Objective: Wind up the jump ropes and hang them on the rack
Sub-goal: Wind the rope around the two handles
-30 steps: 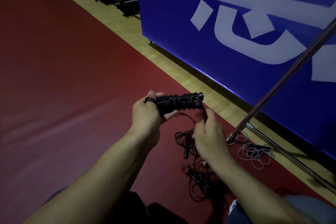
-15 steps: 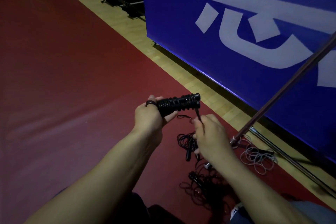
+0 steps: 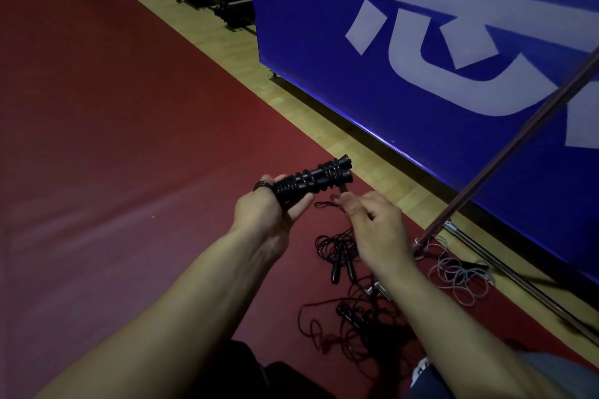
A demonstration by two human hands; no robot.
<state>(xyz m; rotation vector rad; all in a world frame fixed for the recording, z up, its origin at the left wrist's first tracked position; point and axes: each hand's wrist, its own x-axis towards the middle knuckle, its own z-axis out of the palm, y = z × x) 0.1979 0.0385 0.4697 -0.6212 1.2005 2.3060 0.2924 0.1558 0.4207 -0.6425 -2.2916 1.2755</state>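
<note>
1. Red gym floor [image 3: 97,139], matte; blue banner [image 3: 453,139] at 1 o'clock.
2. Left hand [image 3: 269,214] closed on paired ribbed black handles [image 3: 311,180].
3. Right hand [image 3: 372,223] pinches thin black cord [image 3: 325,204] at 3 o'clock of the handles.
4. Advice: keep cord taut, lay turns side by side in the ribs.
5. Loose ropes [image 3: 350,308] tangled below; rack pole [image 3: 505,152] at 2 o'clock.

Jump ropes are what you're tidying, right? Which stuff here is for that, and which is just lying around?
For the job:
- wound rope handles, left hand
- cord end, right hand
- black ropes on floor
- pale rope
- rack pole

Lying about:
- blue banner
- black equipment
</note>
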